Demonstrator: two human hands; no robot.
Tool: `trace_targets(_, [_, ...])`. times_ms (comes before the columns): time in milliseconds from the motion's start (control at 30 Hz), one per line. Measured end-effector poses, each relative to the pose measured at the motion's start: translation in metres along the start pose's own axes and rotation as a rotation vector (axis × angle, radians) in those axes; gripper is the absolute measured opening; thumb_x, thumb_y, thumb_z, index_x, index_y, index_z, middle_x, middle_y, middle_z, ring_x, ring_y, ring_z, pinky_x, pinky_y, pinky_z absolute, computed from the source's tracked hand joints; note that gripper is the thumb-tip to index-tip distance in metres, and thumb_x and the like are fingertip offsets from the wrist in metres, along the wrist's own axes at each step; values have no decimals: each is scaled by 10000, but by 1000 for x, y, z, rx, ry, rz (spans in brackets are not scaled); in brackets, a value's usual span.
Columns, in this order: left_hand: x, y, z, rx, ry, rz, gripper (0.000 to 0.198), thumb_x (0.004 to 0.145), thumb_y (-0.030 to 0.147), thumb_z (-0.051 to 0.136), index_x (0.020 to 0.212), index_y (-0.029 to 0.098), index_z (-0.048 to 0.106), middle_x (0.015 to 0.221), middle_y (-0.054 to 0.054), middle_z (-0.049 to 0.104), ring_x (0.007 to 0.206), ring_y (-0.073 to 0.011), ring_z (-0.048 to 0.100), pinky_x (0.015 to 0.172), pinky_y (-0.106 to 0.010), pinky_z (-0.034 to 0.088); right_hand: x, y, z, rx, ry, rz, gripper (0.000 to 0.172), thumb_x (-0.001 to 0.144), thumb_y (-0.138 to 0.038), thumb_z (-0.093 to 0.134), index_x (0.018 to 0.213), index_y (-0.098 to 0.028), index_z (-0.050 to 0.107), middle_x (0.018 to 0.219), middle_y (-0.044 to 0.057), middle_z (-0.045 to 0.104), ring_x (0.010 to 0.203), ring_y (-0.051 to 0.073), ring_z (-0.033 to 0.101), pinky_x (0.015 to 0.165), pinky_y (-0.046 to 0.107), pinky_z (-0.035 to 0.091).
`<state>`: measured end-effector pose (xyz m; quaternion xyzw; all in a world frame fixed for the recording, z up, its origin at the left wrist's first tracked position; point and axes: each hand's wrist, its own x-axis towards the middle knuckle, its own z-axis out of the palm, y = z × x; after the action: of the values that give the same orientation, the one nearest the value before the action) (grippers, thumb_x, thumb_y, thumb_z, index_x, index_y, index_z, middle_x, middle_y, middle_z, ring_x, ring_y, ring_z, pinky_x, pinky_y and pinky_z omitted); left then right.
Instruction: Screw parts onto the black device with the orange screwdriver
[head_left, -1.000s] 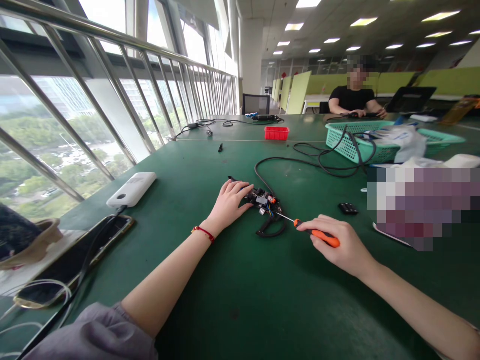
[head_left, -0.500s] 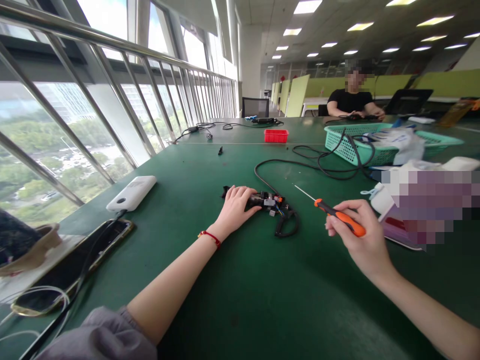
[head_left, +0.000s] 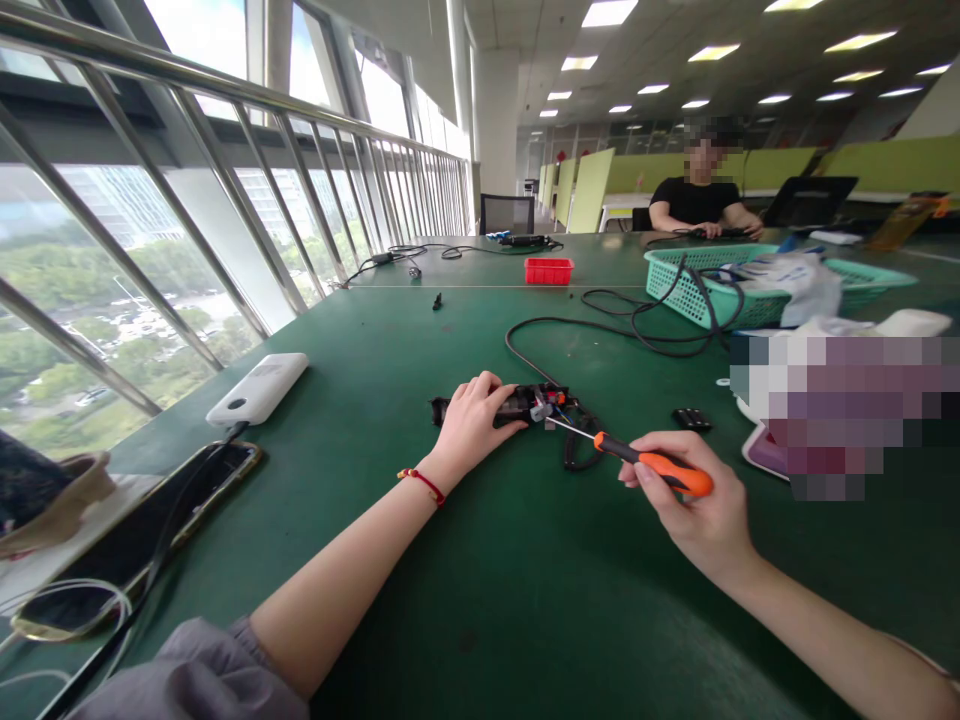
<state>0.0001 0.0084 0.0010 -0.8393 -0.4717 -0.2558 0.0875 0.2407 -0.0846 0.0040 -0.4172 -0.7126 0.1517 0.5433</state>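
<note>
My left hand (head_left: 474,420) lies curled over a small black device (head_left: 525,403) with exposed coloured wires, pinning it to the green table (head_left: 480,560). A red string bracelet circles that wrist. My right hand (head_left: 694,500) is closed around an orange-handled screwdriver (head_left: 651,465). Its thin metal tip reaches left and touches the wired end of the device. A black cable (head_left: 577,330) runs from the device in a loop toward the back.
A white power bank (head_left: 257,388) and a phone (head_left: 142,530) with a cable lie at left. A small black part (head_left: 691,418) sits right of the device. Farther back are a teal basket (head_left: 720,285), a red tray (head_left: 549,270), and a seated person (head_left: 697,195).
The screwdriver was lifted away to the right half a second ago; now its tip is back down on the device. The device has shifted slightly under my left hand.
</note>
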Motion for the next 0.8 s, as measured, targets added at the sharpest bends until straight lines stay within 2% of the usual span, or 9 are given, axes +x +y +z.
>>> trace_targets(633, [1, 0, 0, 20, -12, -2, 462, 769, 404, 642, 1165, 181, 554, 1030, -66, 508, 930, -215, 521, 821, -346, 436, 2, 0, 3, -19, -51, 23, 125, 815, -249, 560, 934, -214, 545, 776, 5, 651, 673, 143, 663, 611, 237, 532])
trace_targets(733, [1, 2, -2, 31, -9, -1, 451, 767, 389, 646, 1157, 181, 558, 1024, -67, 509, 926, -215, 524, 814, -346, 440, 3, -2, 2, -50, -86, 3, 157, 850, -308, 487, 956, -208, 545, 774, 14, 634, 625, 138, 629, 558, 245, 504])
trace_targets(800, [1, 5, -3, 36, -8, -3, 436, 770, 385, 642, 1148, 184, 561, 1019, -67, 509, 922, -215, 525, 808, -345, 442, 4, -5, 2, -80, -99, -57, 237, 879, -350, 386, 966, -204, 552, 747, 22, 628, 589, 140, 601, 525, 260, 479])
